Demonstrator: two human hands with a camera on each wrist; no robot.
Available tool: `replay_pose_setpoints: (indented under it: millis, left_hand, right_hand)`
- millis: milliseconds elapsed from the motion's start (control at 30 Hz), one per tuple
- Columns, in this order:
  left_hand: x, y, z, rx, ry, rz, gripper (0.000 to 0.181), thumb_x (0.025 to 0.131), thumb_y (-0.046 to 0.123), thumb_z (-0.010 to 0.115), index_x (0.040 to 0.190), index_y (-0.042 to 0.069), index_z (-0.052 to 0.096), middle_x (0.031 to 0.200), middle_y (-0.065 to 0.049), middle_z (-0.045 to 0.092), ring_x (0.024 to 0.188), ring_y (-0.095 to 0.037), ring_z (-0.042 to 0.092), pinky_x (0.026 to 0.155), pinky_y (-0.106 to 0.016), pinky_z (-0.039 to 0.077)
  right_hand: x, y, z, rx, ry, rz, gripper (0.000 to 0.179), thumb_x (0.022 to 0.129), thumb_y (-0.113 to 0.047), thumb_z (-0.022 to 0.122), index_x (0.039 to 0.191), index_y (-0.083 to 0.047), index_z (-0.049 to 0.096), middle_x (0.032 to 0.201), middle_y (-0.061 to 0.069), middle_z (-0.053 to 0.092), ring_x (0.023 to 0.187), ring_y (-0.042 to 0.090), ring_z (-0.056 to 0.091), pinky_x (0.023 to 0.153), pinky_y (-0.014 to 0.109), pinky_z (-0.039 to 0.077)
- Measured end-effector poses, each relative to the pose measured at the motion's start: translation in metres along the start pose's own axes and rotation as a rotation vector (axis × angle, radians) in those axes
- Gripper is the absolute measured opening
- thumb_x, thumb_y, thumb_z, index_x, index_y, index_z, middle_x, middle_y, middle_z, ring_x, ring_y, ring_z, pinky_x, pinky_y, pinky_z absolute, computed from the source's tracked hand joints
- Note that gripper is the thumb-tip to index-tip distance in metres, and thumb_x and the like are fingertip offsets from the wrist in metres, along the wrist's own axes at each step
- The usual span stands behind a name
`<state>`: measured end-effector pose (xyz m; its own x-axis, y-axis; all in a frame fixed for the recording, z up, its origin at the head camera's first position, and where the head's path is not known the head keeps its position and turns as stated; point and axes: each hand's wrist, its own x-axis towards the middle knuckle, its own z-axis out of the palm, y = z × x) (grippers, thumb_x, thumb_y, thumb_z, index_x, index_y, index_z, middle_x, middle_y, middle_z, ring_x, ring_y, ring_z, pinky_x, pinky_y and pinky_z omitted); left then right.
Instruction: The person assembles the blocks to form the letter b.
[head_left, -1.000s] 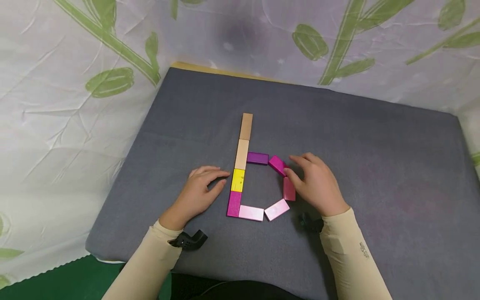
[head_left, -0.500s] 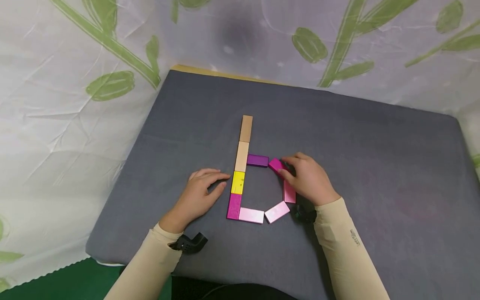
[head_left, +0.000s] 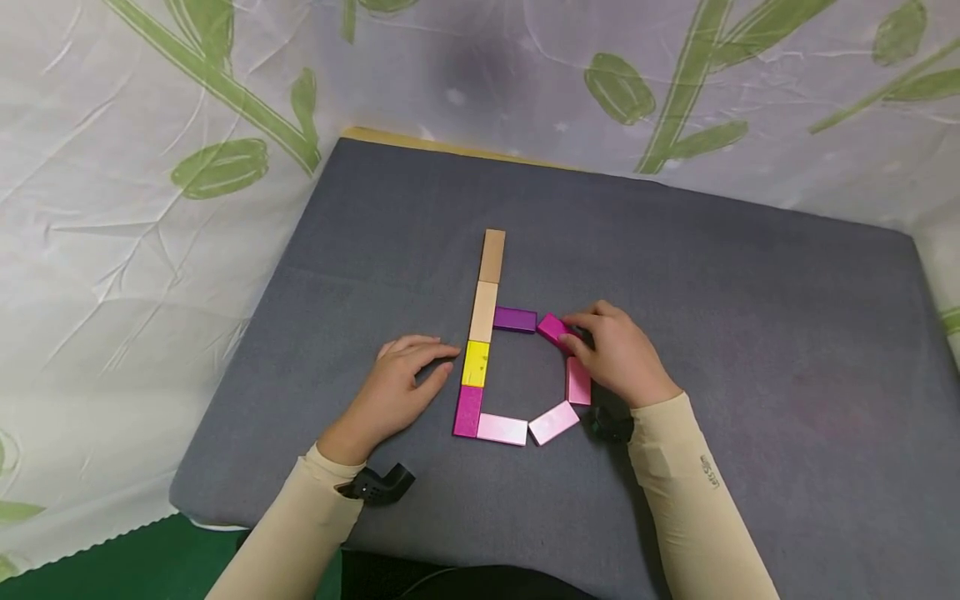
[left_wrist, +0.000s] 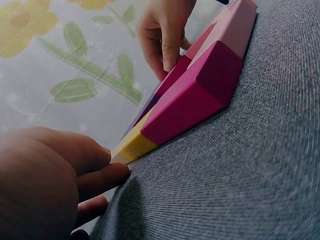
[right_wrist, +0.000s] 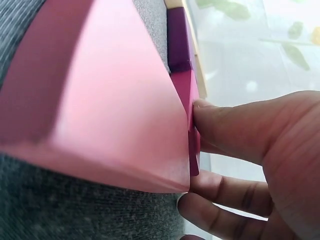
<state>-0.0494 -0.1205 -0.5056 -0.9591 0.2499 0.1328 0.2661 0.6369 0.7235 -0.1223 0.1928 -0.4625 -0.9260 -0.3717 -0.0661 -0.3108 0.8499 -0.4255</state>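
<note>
My right hand (head_left: 626, 358) pinches a magenta block (head_left: 552, 328) between thumb and fingers, at the upper right of a b-shaped outline of blocks. In the right wrist view the thumb lies along one side of that magenta block (right_wrist: 184, 90). Its neighbours are a purple block (head_left: 515, 319) and a pink block (head_left: 578, 381). My left hand (head_left: 393, 396) rests with loosely extended fingers just left of the yellow block (head_left: 476, 364), holding nothing. Below the yellow block lies another magenta block (head_left: 468, 411).
A tan block (head_left: 492, 255) and a paler one (head_left: 483, 310) form the top of the straight column. Two light pink blocks (head_left: 502, 429) make up the bottom curve. Grey cloth (head_left: 750, 333) covers the table, and a leaf-patterned curtain (head_left: 480, 67) hangs behind and at the left.
My right hand has moved left and closed its thumb and fingers on the upper-right magenta block. My left hand and the other blocks have stayed in place.
</note>
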Motion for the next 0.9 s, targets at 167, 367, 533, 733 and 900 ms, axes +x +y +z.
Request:
replay_pose_setpoints:
  millis: [167, 367, 533, 733, 900]
  left_hand:
    - [-0.0003, -0.0013, 0.0009, 0.004, 0.004, 0.009, 0.026, 0.101, 0.017, 0.071, 0.126, 0.011, 0.077, 0.122, -0.007, 0.077, 0.129, -0.030, 0.061, 0.110, -0.056, 0.037]
    - [0.0017, -0.0010, 0.0010, 0.003, 0.008, 0.018, 0.026, 0.101, 0.017, 0.072, 0.125, 0.011, 0.077, 0.122, -0.007, 0.077, 0.129, -0.030, 0.061, 0.112, -0.056, 0.037]
    - [0.0024, -0.0012, 0.0007, 0.007, -0.009, 0.008, 0.026, 0.102, 0.018, 0.070, 0.127, 0.011, 0.076, 0.123, -0.007, 0.076, 0.130, -0.029, 0.060, 0.113, -0.055, 0.037]
    - [0.0026, -0.0022, 0.0011, 0.001, -0.019, 0.000, 0.027, 0.103, 0.020, 0.070, 0.127, 0.012, 0.076, 0.124, -0.007, 0.076, 0.131, -0.029, 0.060, 0.114, -0.054, 0.036]
    - [0.0032, -0.0029, 0.0017, 0.004, -0.012, 0.002, 0.027, 0.102, 0.019, 0.070, 0.127, 0.011, 0.076, 0.124, -0.007, 0.076, 0.130, -0.029, 0.060, 0.113, -0.055, 0.037]
  right_hand:
    - [-0.0003, -0.0006, -0.0001, -0.004, -0.006, -0.009, 0.034, 0.097, -0.023, 0.077, 0.126, -0.007, 0.077, 0.102, 0.011, 0.067, 0.092, 0.028, 0.062, 0.079, 0.045, 0.053]
    - [0.0009, -0.0008, -0.0004, -0.018, -0.004, -0.016, 0.033, 0.097, -0.022, 0.077, 0.125, -0.005, 0.077, 0.100, 0.011, 0.066, 0.089, 0.027, 0.061, 0.077, 0.044, 0.053]
    - [0.0012, -0.0007, -0.0001, -0.020, -0.005, -0.012, 0.032, 0.096, -0.021, 0.077, 0.124, -0.005, 0.077, 0.100, 0.012, 0.067, 0.090, 0.028, 0.062, 0.077, 0.045, 0.053]
    - [0.0011, -0.0011, 0.0004, -0.026, -0.019, 0.005, 0.033, 0.096, -0.024, 0.077, 0.124, -0.006, 0.078, 0.102, 0.011, 0.067, 0.091, 0.027, 0.062, 0.078, 0.044, 0.054]
    - [0.0029, 0.0015, -0.0027, 0.016, -0.055, 0.027, 0.037, 0.099, -0.032, 0.074, 0.126, -0.007, 0.076, 0.110, 0.011, 0.068, 0.099, 0.028, 0.064, 0.085, 0.048, 0.055]
